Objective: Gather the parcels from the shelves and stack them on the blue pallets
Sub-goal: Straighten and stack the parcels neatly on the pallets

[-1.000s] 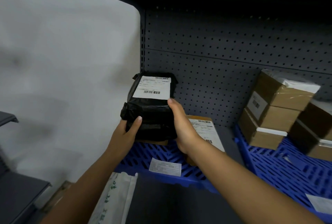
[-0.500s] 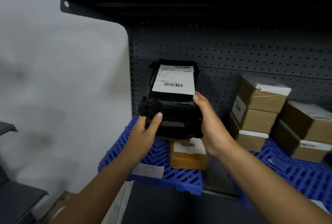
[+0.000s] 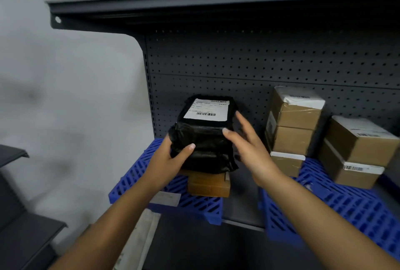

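A black plastic-wrapped parcel (image 3: 203,142) with a white barcode label on top rests on a flat brown box (image 3: 207,186), which lies on the left blue pallet (image 3: 134,178) inside the grey shelf unit. My left hand (image 3: 166,161) grips the parcel's left side, thumb across its front. At the parcel's right side my right hand (image 3: 251,150) has its fingers straight and spread, with the thumb tip at the parcel's upper front edge. A second blue pallet (image 3: 346,209) lies to the right.
Taped cardboard boxes are stacked on the right pallet, one pile (image 3: 294,124) against the pegboard and another (image 3: 359,152) further right. The shelf above (image 3: 216,7) overhangs low. A loose paper slip (image 3: 165,198) lies on the left pallet, and a white mailer bag (image 3: 140,239) below.
The black parcel went down onto the brown box on the left pallet. My right hand let go of its right side and spread its fingers; my left hand keeps its grip.
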`<state>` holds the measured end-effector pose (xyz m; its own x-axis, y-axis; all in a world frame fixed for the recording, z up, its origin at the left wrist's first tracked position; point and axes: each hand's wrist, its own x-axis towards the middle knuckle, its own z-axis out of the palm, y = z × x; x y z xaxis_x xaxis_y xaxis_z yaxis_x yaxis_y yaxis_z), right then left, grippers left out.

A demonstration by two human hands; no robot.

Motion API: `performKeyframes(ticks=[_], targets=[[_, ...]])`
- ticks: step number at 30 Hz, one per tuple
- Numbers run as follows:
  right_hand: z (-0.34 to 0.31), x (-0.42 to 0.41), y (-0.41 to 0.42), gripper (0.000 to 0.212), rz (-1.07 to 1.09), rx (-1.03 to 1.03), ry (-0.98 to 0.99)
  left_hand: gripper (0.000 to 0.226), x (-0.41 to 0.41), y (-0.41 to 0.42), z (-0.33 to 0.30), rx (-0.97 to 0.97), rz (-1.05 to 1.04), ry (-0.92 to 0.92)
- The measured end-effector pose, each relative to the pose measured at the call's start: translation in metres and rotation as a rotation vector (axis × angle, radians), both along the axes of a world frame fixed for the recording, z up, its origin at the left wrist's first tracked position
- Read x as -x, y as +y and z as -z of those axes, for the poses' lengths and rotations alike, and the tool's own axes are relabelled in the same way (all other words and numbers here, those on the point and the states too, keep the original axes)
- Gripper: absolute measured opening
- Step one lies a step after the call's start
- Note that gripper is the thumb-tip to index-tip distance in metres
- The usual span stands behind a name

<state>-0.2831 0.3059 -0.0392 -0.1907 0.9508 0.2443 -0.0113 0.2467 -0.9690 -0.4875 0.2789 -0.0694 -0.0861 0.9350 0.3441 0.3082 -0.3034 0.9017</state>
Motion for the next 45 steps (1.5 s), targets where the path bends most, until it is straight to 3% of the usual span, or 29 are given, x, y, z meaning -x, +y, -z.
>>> performKeyframes(ticks=[3, 7, 12, 24, 30, 38, 45], targets=[[0.001, -0.001, 0.004, 0.086, 0.017, -0.223, -0.242, 0.093, 0.006, -0.001, -0.012, -0.042, 0.013, 0.02], [0.005, 0.002, 0.0, 0.094, -0.009, -0.366, -0.524, 0.099, 0.001, -0.001, -0.02, -0.083, 0.01, 0.147], [0.018, 0.005, 0.0, 0.098, 0.041, -0.444, -0.658, 0.103, -0.005, 0.0, 0.0, -0.095, 0.011, 0.251], [0.026, 0.008, -0.007, 0.097, 0.056, -0.475, -0.604, 0.107, 0.003, 0.004, 0.013, -0.163, 0.01, 0.282], [0.034, 0.021, -0.019, 0.092, 0.17, -0.503, -0.568, 0.091, 0.017, 0.006, 0.009, -0.254, 0.046, 0.22], [0.008, 0.095, -0.026, 0.091, 0.281, -0.603, -0.563, 0.09, 0.09, 0.006, -0.021, -0.379, 0.079, 0.191], [0.011, 0.175, -0.007, 0.085, 0.213, -0.546, -0.56, 0.091, 0.169, 0.02, -0.011, -0.315, 0.051, 0.203]])
